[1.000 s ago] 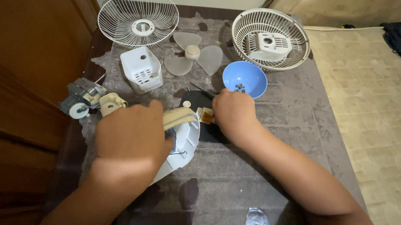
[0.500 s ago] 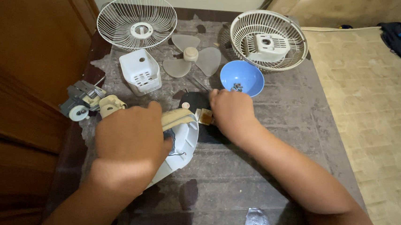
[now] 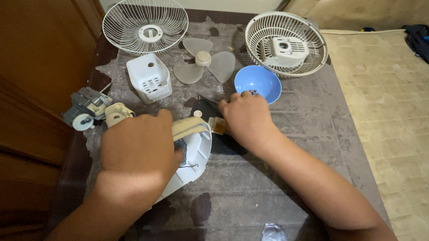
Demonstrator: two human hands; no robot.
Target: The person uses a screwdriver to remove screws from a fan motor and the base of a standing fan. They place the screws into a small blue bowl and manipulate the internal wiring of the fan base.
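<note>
Fan is mostly stripped: front grille (image 3: 145, 26), rear grille (image 3: 286, 40), blade (image 3: 204, 64) and white motor cover (image 3: 149, 78) lie apart on the table (image 3: 293, 141). Left hand (image 3: 139, 148) is clamped on the white fan base (image 3: 194, 159) at the table's near-left. Right hand (image 3: 247, 119) rests by the blue bowl (image 3: 258, 82); its grip cannot be told.

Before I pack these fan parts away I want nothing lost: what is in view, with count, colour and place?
Round wire fan grille: 1, white, table's far left.
Wire rear grille with boxy centre housing: 1, white, far right.
Three-bladed translucent plastic fan blade: 1, pale, between the grilles.
Slotted plastic cover: 1, white, near the blade.
Round plastic bowl: 1, blue, beside the right hand.
Motor assembly: 1, grey and cream, left edge.
Curved plastic fan base: 1, white, under the left hand.
Dark table: 1, brown.
Left hand: on the base.
Right hand: on a dark part.
</note>
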